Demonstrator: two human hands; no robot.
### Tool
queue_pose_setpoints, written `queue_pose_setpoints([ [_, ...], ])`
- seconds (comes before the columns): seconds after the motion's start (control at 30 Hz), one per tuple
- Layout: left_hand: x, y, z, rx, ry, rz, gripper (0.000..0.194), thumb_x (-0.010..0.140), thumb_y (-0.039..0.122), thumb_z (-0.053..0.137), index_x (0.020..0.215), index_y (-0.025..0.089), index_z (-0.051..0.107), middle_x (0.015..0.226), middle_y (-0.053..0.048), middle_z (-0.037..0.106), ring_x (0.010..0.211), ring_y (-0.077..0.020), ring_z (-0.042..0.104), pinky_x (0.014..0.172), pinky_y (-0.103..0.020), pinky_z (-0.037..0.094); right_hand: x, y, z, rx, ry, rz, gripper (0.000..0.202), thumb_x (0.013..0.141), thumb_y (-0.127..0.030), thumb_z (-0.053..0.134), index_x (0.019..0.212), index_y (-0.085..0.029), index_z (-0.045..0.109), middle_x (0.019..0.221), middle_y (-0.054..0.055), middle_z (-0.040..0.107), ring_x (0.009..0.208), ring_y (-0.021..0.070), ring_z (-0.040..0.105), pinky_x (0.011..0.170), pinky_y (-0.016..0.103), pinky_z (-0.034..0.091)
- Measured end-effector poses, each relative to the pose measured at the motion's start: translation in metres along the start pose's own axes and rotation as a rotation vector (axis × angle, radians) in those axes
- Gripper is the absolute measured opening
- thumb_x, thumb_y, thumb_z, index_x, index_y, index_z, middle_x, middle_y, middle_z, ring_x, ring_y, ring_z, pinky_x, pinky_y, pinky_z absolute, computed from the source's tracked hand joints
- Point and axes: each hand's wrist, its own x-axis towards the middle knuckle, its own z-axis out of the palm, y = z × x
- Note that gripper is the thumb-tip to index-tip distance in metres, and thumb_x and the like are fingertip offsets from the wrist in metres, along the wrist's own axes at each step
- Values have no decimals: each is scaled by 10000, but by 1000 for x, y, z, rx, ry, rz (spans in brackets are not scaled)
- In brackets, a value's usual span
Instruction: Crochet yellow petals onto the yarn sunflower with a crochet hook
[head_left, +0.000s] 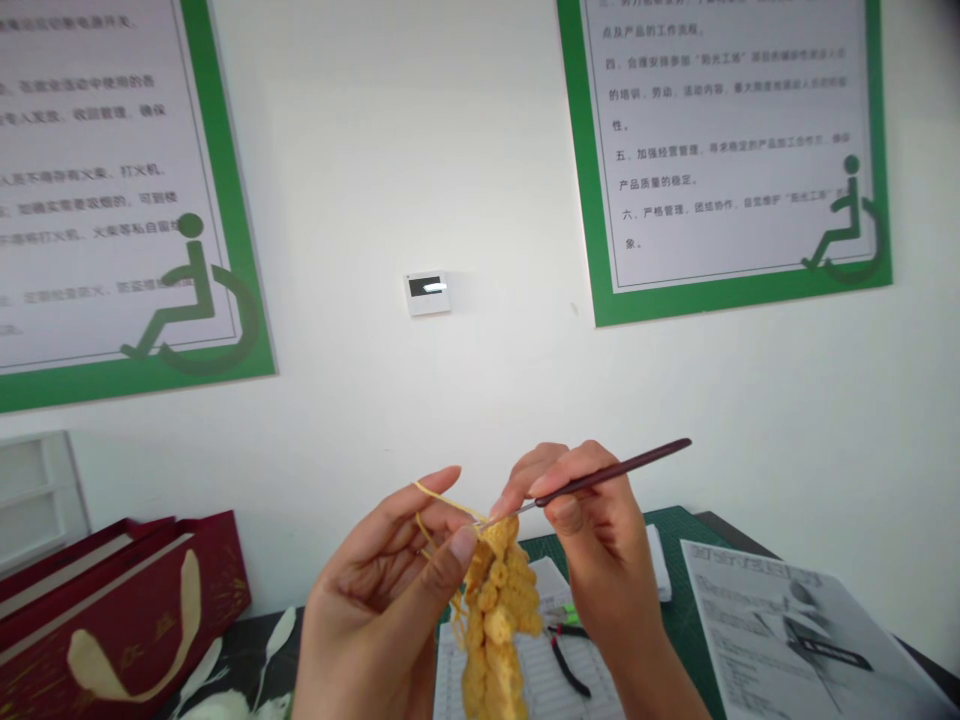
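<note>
My left hand (pixel 397 580) pinches the top of a yellow crocheted piece (pixel 499 610), with yellow yarn (pixel 450 500) looped over its raised index finger. My right hand (pixel 596 540) holds a crochet hook (pixel 615 470) by its dark red handle, like a pen. The hook's thin metal shaft points left, and its tip meets the top of the yellow piece beside my left thumb. Bumpy and textured, the piece hangs down between my hands past the bottom edge of the view. The exact stitch at the hook's tip is too small to tell.
A green cutting mat (pixel 682 600) bears printed sheets (pixel 810 640) and pliers with dark handles (pixel 568 665). Dark red gift bags (pixel 135 620) stand at the left near white leaf-shaped pieces (pixel 279 632). Green-framed posters (pixel 592 200) and a thermostat (pixel 427 294) are on the wall.
</note>
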Motion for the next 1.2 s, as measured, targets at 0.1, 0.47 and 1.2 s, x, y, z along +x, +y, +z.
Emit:
queue_pose_setpoints([
  [0.1,1,-2,-3,19,-26,4,351,686,136,950,1017,220,872,726,-39,772,736,-172,710,717,-228,581,1,-3,-3,-115,-40,-72,72,1060,-239,584,1034,-254,649,875,20,775,865,188,688,803,364,532],
  [0.47,3,-6,-6,45,20,-8,420,647,201,990,1044,202,855,745,-56,779,723,-190,720,666,-239,586,5,-24,-6,-615,-238,-384,212,954,-6,536,983,-206,598,945,-3,794,904,160,683,954,439,441],
  [1.2,1,-9,2,-125,119,-41,583,568,153,1024,1120,223,849,742,-8,762,679,-139,707,660,-190,603,-4,-5,-2,-594,-98,-347,124,960,-105,660,1009,-217,640,905,-2,681,886,167,636,842,390,500],
])
